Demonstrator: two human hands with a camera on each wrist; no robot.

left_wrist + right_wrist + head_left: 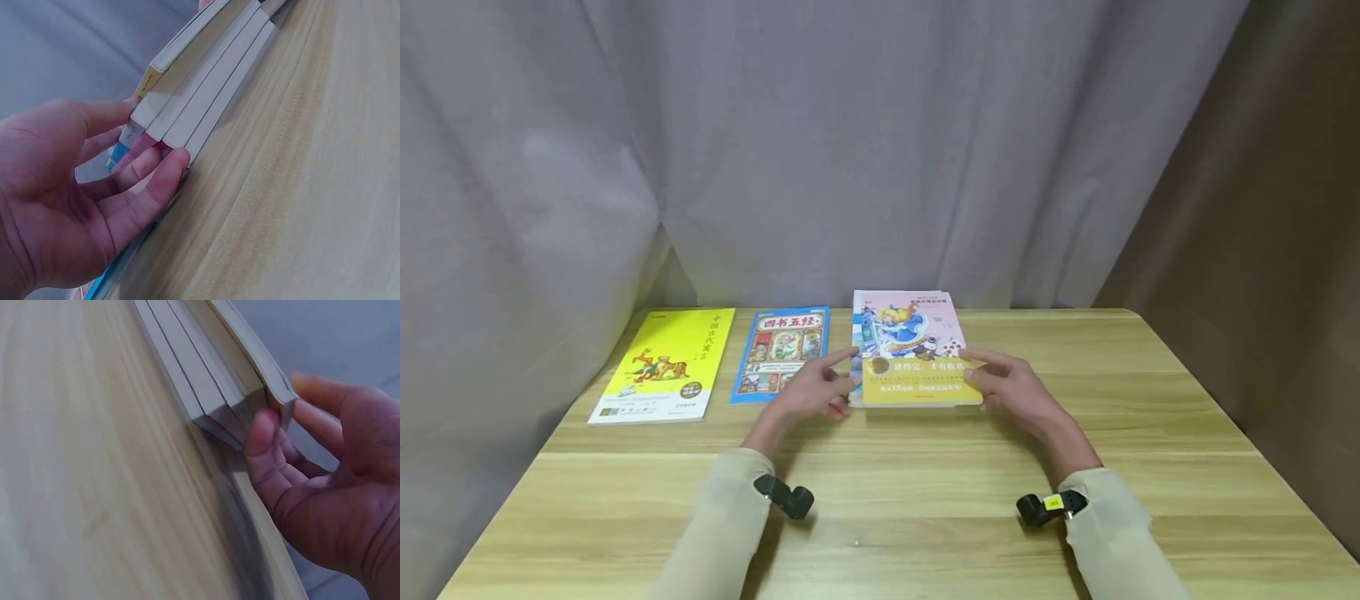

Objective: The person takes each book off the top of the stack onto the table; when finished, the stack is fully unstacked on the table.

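Working left to right from my remote station, I record a flat rectangular yellow book (662, 362) with a glossy cover, well to the left of the left hand. A smaller blue-bordered book (781, 350) lies just beyond that hand, partly behind it. The left hand (808, 387) has its fingers apart, tips against the left side of a book stack (209, 94) of pale, smooth-cut page blocks. Between the hands, the pink-and-yellow top book (917, 346) sits on that stack, its spine square-edged. The right hand (1015, 392) has bent fingers and pinches the top book's right edge. Beneath both hands is a wood-grained table (925, 492); beyond them hangs a grey, softly folded fabric curtain (820, 142).
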